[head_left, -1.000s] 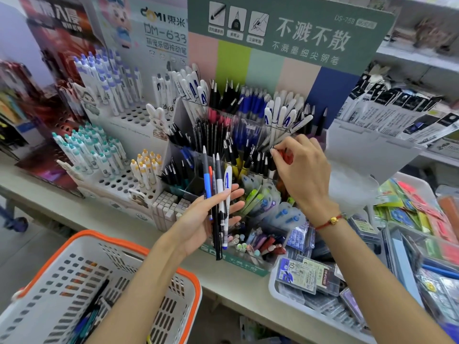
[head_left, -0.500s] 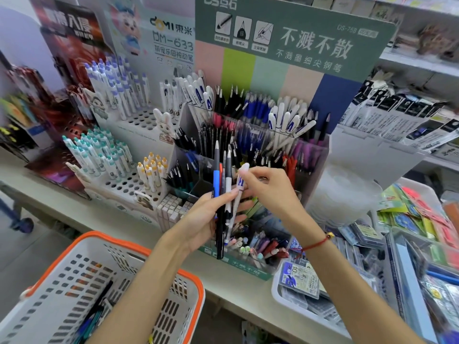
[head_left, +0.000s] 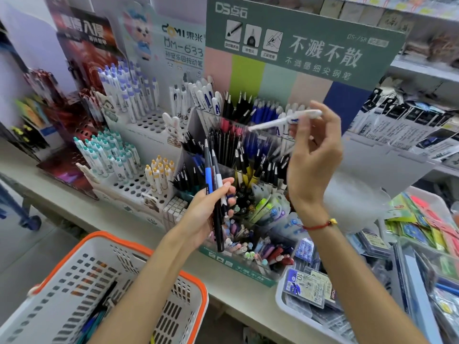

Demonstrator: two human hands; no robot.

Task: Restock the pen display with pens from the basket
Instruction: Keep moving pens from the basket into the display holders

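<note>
Above the pen display (head_left: 248,155), right hand (head_left: 313,155) pinches blurred white pen (head_left: 280,122); left hand (head_left: 211,209) grips pens (head_left: 213,180)

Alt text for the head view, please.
A right hand pinches a white pen above a tiered pen display, while the left hand holds a few more pens. An orange-rimmed basket sits lower left.

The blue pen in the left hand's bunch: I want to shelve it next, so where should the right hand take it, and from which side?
Pinch the blue pen on its upper barrel, coming from above: that end stands clear above the left hand, whose fingers wrap the lower part.
</note>
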